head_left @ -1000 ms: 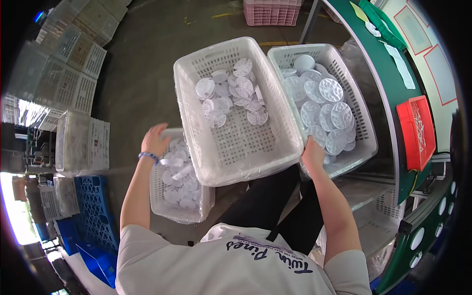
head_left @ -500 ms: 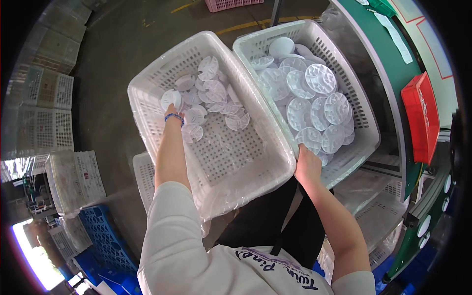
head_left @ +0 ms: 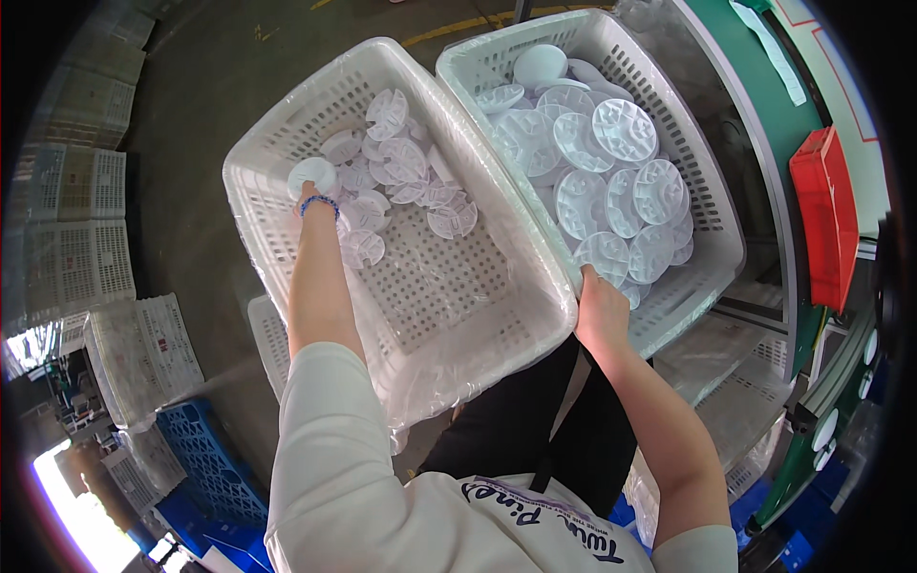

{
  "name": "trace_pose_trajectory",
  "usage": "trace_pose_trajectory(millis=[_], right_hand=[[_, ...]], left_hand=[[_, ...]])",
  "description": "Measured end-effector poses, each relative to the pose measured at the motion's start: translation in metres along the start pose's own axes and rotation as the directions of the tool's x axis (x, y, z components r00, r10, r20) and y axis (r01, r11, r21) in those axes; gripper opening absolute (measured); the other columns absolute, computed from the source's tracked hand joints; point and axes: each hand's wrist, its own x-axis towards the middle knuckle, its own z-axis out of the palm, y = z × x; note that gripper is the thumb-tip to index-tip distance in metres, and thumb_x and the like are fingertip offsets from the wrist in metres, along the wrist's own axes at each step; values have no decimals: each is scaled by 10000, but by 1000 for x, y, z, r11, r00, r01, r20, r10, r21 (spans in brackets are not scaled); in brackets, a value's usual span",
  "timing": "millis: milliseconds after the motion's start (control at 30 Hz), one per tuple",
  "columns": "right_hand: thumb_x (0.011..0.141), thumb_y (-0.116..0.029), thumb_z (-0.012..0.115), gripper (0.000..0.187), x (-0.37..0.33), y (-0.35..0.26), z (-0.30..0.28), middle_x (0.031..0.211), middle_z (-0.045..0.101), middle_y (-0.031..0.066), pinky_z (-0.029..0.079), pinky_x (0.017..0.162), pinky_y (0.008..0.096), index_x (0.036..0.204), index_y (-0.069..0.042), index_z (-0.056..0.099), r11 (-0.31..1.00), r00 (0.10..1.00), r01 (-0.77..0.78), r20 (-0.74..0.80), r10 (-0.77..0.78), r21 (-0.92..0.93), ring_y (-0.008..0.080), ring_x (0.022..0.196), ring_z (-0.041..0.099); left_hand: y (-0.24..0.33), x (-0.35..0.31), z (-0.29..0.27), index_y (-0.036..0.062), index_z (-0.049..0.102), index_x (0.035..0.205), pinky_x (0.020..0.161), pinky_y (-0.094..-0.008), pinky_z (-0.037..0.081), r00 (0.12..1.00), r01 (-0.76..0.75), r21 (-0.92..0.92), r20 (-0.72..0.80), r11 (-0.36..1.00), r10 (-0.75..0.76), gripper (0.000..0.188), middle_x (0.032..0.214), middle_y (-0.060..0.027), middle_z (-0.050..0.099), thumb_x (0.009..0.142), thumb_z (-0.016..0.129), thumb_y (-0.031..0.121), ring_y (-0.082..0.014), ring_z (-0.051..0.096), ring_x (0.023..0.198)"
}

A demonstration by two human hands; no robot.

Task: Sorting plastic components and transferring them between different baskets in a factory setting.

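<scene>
My left hand (head_left: 311, 201), with a blue beaded bracelet at the wrist, reaches into the left white plastic basket (head_left: 458, 353). Its fingers close on a smooth white plastic disc (head_left: 311, 174) near the basket's left wall; the fingertips are partly hidden. Beside it lies a loose heap of clear slotted round parts (head_left: 402, 160). My right hand (head_left: 603, 310) grips the rims where the left basket meets the right white basket (head_left: 690, 304). That second basket is filled with clear ribbed plastic discs (head_left: 579, 201), which overlap one another, and a few smooth white ones.
A green-topped bench (head_left: 755, 124) with a red bin (head_left: 825, 220) runs along the right. Stacked white crates (head_left: 76, 258) stand at the left, with a blue plastic pallet (head_left: 205, 454) below them. Another white basket (head_left: 267, 334) sits under the left one.
The view has shifted slightly, so the baskets appear a little higher and further left. My left hand stays on the white disc, and my right hand keeps its hold on the rim.
</scene>
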Motion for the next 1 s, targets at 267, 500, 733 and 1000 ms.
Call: trace_pose_trajectory(millis=[267,500,733,1000], right_hand=[[786,-64,540,210,0,-6,0,810,625,208,464,673,493,984,-14,491,999,1000,-24,1,24,-42,388,798,617],[784,-114,567,274,4,-1,-3,820,635,201,459,678,485,1028,-22,480,994,998,41,-45,-46,-100,395,814,612],[766,-119,602,492,2,-4,-1,877,639,228,469,718,478,1228,-40,451,986,997,-63,24,68,-151,391,863,619],[730,-126,611,391,2,-4,3,785,622,189,449,642,478,1084,-22,481,997,1000,-5,-4,5,-71,392,771,612]], left_hand=[[117,-195,-115,5,507,1126,779,-382,514,716,-295,-96,636,951,287,380,980,-120,573,768,584,105,-256,583,940],[225,-174,-319,24,517,1190,912,-295,437,613,-755,509,771,413,172,371,1135,-85,571,827,575,64,-173,539,1066],[144,-203,-232,39,509,1233,947,-296,420,489,-799,397,866,452,105,370,1216,-65,553,884,580,136,-172,515,1130],[39,-87,-66,166,487,1274,938,-384,425,574,-779,595,803,-195,159,578,1310,-146,460,756,668,348,-298,482,1168]])
